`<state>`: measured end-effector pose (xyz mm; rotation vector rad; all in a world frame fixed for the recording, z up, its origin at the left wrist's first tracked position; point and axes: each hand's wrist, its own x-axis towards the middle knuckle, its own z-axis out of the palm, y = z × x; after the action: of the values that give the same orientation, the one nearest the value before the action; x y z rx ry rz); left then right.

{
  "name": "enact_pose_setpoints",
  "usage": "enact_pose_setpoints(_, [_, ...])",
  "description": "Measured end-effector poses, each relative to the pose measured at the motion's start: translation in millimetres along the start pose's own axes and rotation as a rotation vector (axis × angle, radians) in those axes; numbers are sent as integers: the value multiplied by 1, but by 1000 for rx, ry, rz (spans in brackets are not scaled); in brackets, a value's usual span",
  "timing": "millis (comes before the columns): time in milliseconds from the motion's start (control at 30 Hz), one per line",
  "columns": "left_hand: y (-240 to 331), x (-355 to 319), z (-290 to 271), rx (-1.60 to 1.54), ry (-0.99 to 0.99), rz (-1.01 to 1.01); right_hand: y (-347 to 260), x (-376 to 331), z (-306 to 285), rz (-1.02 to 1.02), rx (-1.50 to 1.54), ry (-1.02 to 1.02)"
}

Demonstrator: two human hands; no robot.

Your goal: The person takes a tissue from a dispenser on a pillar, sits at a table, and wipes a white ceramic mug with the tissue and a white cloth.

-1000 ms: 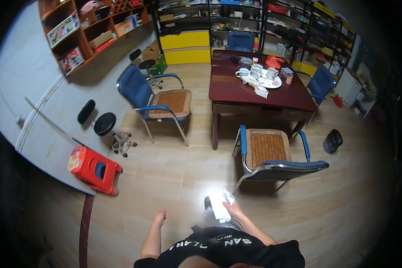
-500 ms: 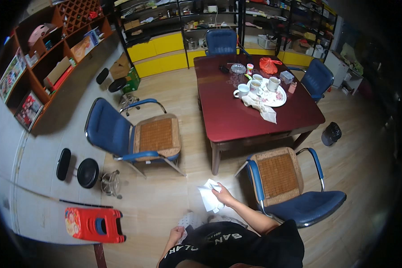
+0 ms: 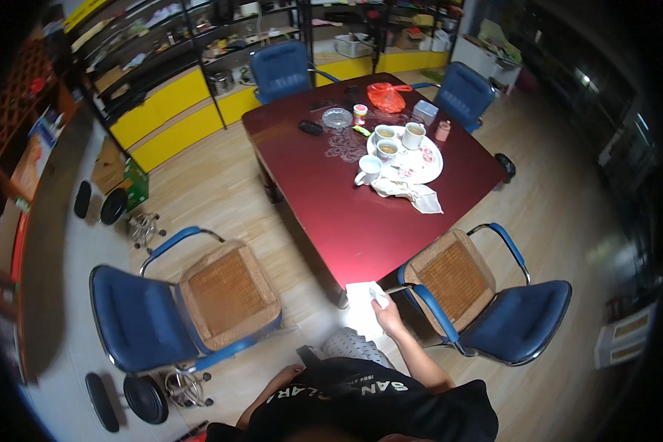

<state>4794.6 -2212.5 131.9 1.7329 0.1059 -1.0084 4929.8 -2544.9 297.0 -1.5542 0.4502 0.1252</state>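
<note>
My right hand [image 3: 388, 317] is closed round some white tissues [image 3: 362, 300], held out in front of my body close to the near corner of the dark red table [image 3: 323, 239]. The sheets hang loosely from my fingers. Down at my side, next to the black shirt, is my left hand [image 3: 287, 374]; its fingers are too small and partly hidden to make out. On the table a white floral tray [image 3: 429, 156] carries several cups, among them a white mug [image 3: 369, 170] at its left edge. A crumpled cream cloth [image 3: 412, 194] lies against the tray's near side.
A blue chair with a woven seat [image 3: 453, 276] stands close on my right, another blue chair [image 3: 136, 317] on my left. Further back on the table are a glass ashtray [image 3: 337, 118], a red plastic bag [image 3: 387, 96] and a pink bottle [image 3: 443, 131]. Black stools [image 3: 146, 400] line the left wall.
I have moved toward the table and my view has turned right. The tissues in my right hand are now near the table corner. The red ride-on case has nearly left the view.
</note>
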Motion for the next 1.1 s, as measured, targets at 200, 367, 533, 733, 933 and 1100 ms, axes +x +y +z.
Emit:
enact_pose_setpoints(200, [31, 75, -59, -34, -118, -43, 2, 57, -19, -12, -28, 161])
enact_pose_setpoints(367, [162, 79, -108, -45, 85, -144, -63, 131, 21, 95, 226, 31])
enact_pose_setpoints(533, [130, 142, -162, -8, 64, -21, -107, 204, 59, 36, 390, 16])
enact_pose_setpoints(733, [115, 217, -237, 276, 127, -58, -136, 260, 74, -38, 457, 111])
enact_pose_setpoints(933, [241, 256, -301, 542, -348, 107, -128, 325, 101, 42, 585, 282])
enact_pose_setpoints(1100, [220, 356, -375, 289, -772, 111, -125, 327, 132, -102, 505, 568])
